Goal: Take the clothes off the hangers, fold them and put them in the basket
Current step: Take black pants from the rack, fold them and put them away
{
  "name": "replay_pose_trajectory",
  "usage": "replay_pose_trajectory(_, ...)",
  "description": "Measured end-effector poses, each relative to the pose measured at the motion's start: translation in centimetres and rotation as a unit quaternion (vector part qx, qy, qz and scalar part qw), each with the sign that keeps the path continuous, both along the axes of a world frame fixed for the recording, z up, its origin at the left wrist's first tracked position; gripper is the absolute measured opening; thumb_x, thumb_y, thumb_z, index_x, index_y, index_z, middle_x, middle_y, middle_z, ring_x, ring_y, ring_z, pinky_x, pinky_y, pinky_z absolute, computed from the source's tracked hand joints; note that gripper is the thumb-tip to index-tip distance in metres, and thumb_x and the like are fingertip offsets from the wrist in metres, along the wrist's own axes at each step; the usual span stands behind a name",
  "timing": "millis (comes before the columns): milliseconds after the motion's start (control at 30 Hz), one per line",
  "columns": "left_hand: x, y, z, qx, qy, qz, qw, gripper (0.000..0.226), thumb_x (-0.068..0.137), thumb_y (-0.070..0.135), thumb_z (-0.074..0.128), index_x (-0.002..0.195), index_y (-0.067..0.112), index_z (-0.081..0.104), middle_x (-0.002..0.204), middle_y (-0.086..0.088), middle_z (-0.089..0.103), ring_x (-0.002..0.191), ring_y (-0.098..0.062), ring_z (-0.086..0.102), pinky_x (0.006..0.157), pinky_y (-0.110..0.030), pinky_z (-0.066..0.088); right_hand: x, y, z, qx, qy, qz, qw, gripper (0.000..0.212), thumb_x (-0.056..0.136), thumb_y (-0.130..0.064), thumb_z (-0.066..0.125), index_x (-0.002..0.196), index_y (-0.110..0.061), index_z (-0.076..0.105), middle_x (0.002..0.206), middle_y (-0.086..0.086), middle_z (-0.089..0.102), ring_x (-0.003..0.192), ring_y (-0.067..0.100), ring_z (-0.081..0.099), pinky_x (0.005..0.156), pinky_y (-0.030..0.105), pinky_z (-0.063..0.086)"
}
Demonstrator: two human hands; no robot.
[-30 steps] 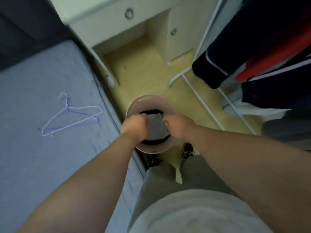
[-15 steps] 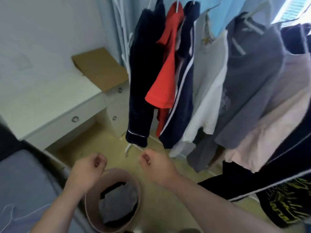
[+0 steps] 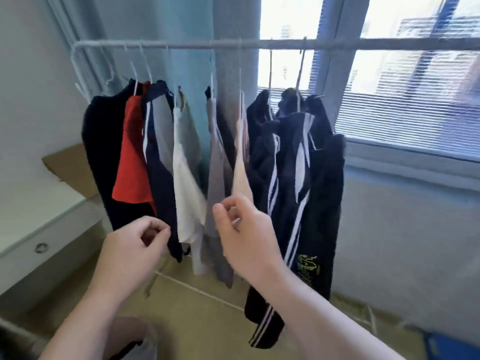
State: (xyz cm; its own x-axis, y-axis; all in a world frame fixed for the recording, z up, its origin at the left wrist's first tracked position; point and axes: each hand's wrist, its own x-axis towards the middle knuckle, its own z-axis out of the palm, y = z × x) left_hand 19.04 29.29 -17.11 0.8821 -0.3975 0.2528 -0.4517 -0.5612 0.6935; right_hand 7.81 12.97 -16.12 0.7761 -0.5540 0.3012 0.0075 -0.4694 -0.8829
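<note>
Hands are raised side by side before a crowded clothes rail (image 3: 181, 44), both curled with nothing in them. The left hand (image 3: 135, 245) has its thumb tip meeting its fingertips, just short of the hem of a navy garment (image 3: 161, 183) with a white stripe. A red shirt (image 3: 132, 157) hangs above and outward of that fist. The right hand (image 3: 249, 237) is clenched loosely in front of a grey garment (image 3: 217, 165), its knuckles right under the hem of a pale pink shirt (image 3: 241, 165) (blur hides whether they touch). A white shirt (image 3: 184, 193) hangs between the two hands. Dark striped track trousers (image 3: 293, 178) hang just outward of the right wrist. Beneath the left forearm sits the basket (image 3: 130, 326), with folded grey cloth (image 3: 148, 349) inside.
</note>
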Motion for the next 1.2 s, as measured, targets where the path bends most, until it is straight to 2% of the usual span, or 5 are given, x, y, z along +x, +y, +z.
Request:
replay_pose_trajectory(333, -7.6, -11.5, 6.8, -0.028, -0.118, -0.139, 0.983, 0.013, 0.088, 0.021, 0.068, 0.079, 0.03, 0.068, 0.066, 0.016, 0.064, 0.072, 0.0, 0.06, 0.061, -0.009, 0.041, -9.8, -11.3, 8.7, -0.02, -0.126, -0.211, 0.969, 0.014, 0.097, -0.042, 0.053, 0.092, -0.032, 0.06, 0.077, -0.011, 0.069, 0.065, 0.005, 0.063, 0.062, 0.023, 0.048)
replay_pose_trajectory(633, -8.3, -16.3, 10.9, -0.043, -0.157, -0.19, 0.968, 0.008, 0.089, 0.024, 0.068, 0.081, 0.028, 0.069, 0.06, 0.011, 0.059, 0.064, -0.005, 0.056, 0.058, -0.01, 0.041, -7.8, -18.2, 12.1, -0.025, -0.039, -0.259, 0.965, 0.016, 0.098, -0.027, 0.053, 0.096, -0.018, 0.065, 0.082, -0.009, 0.064, 0.074, 0.002, 0.059, 0.06, 0.019, 0.042)
replay_pose_trajectory(800, -7.9, -16.0, 11.9, -0.042, -0.163, -0.209, 0.963, 0.007, 0.089, 0.026, 0.068, 0.082, 0.028, 0.069, 0.063, 0.012, 0.06, 0.064, -0.005, 0.057, 0.061, -0.014, 0.044, -4.0, -21.5, 13.4, 0.059, 0.063, -0.198, 0.976, 0.037, 0.092, -0.016, 0.049, 0.056, -0.013, 0.044, 0.056, 0.004, 0.044, 0.052, 0.02, 0.04, 0.057, 0.031, 0.037)
replay_pose_trajectory(967, -7.4, -14.9, 12.2, -0.052, -0.148, -0.209, 0.965, 0.006, 0.088, 0.025, 0.068, 0.082, 0.027, 0.069, 0.064, 0.013, 0.06, 0.064, -0.003, 0.055, 0.059, -0.011, 0.041, -2.6, -22.1, 14.0, 0.235, 0.054, -0.131, 0.962, 0.009, 0.097, -0.006, 0.053, 0.102, -0.004, 0.061, 0.097, 0.007, 0.071, 0.072, 0.014, 0.063, 0.055, 0.026, 0.045)
replay_pose_trajectory(1200, -7.3, -14.0, 12.9, -0.083, -0.135, -0.217, 0.963, 0.01, 0.091, 0.032, 0.066, 0.082, 0.03, 0.069, 0.066, 0.009, 0.061, 0.061, -0.006, 0.054, 0.059, -0.015, 0.044, -3.5, -20.1, 17.4, 0.349, -0.117, -0.119, 0.922, 0.026, 0.081, -0.004, 0.078, 0.104, -0.008, 0.065, 0.1, 0.015, 0.071, 0.079, 0.024, 0.071, 0.064, 0.037, 0.061)
